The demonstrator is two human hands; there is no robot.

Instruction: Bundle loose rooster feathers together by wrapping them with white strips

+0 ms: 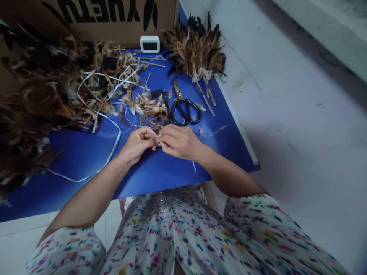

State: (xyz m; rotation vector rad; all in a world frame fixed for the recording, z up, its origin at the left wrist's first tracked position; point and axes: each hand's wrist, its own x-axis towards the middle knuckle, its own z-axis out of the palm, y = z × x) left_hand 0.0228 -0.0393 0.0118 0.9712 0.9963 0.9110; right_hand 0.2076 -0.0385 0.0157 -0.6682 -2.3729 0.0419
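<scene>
My left hand (pixel 139 142) and my right hand (pixel 179 141) meet near the front of the blue table, fingers pinched together. Between the fingertips shows a small whitish bit at the base of a small feather bundle (pixel 156 114), which spreads just beyond the hands. My left hand pinches that base. White string (pixel 132 123) runs from the left towards the fingers, and a short string end (pixel 194 167) shows below my right wrist. My right fingers are closed at the same spot, seemingly on the string; the exact grip is hidden. Black-handled scissors (pixel 185 109) lie just beyond my right hand.
A large heap of brown feathers (pixel 65 88) with tangled white string (pixel 114 82) covers the left. Feather bundles on sticks (pixel 197 49) lie at the back right. A white digital timer (pixel 150 44) stands before a cardboard box (pixel 120 28). Thin sticks (pixel 151 63) lie nearby.
</scene>
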